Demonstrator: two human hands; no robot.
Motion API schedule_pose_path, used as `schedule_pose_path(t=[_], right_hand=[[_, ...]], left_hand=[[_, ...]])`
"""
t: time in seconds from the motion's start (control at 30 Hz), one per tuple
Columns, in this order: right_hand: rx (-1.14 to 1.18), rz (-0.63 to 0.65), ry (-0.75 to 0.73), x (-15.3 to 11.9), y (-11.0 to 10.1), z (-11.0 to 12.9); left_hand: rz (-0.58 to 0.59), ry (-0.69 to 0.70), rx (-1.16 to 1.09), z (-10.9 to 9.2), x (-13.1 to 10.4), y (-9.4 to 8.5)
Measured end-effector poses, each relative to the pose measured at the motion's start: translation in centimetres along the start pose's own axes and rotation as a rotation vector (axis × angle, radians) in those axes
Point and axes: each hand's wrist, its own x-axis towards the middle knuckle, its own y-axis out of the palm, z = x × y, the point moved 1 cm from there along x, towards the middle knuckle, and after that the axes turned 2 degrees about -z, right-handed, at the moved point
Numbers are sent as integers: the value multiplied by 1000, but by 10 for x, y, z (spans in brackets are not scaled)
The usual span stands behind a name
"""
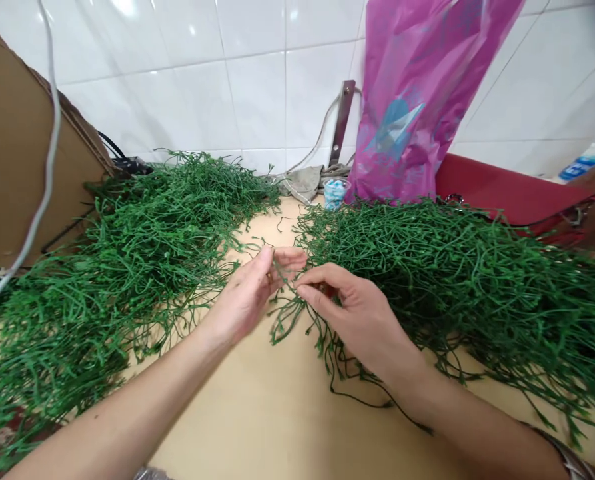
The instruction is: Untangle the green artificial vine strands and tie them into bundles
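Green stems (288,321) bunched over tabletop (257,417) between left heap (162,227) and right heap (457,267), right hand (360,317) pinching at fingertips, left hand (250,290) cupped half-open alongside; light pinch probably best against snagging.

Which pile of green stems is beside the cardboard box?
The left pile, beside the brown cardboard box; the right pile lies in front of the pink plastic bag instead.
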Motion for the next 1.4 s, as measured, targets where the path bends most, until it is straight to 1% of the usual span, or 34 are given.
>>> schedule_pose_path(t=[0.1,0.17,0.23,0.43,0.63,0.77,0.87,0.97,1.07,1.13,1.2,1.27,1.33,1.4], right_hand=[[174,5,94,6,-9,-1],[205,-9,136,9,-13,-4],[209,-22,149,11,-16,-8],[242,8,208,9,-13,-10],[157,55,204,9,-14,-7],[11,96,151,11,-16,-4],[-78,103,110,9,-15,-2],[-177,108,20,7,-13,0],[-300,120,-145,6,-13,2],[-368,148,-249,7,-17,3],[-402,163,-307,10,-24,3],[-422,97,-332,13,-32,2],[-441,-25,-343,15,-40,1],[-443,-119,-344,16,-43,0]], left_hand=[[91,-80,93,-2,-2,-2],[141,-83,169,-4,-3,-1],[161,-77,218,-5,-4,1],[92,-65,264,-3,-1,4],[46,38,425,-2,-2,-3],[31,145,641,-1,-4,-7],[55,176,801,-2,-5,-5],[127,157,828,-5,-9,-2],[190,131,833,-7,-13,2],[221,139,846,-7,-14,4],[228,140,812,-5,-13,5],[199,110,705,-3,-9,4],[152,69,578,-1,-5,0],[111,55,511,1,-1,-3]])
